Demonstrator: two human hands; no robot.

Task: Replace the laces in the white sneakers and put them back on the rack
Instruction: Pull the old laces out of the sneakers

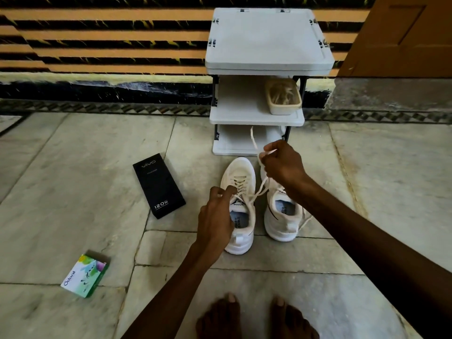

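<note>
middle shelf [241,101] left half free, tub [283,104] fills right

Pale stone-slab floor [73,167] meets an orange-and-black striped wall [97,33], wooden door [403,33] at right.

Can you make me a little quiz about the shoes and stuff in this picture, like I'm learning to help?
1. True or false: both sneakers stand on the floor in front of the rack.
2. What does the right hand hold up? A: a lace. B: a brush. C: a sock.
3. Fill in the gap: the tub sits on the rack's ____ shelf.
Key: 1 true; 2 A; 3 middle.
</note>
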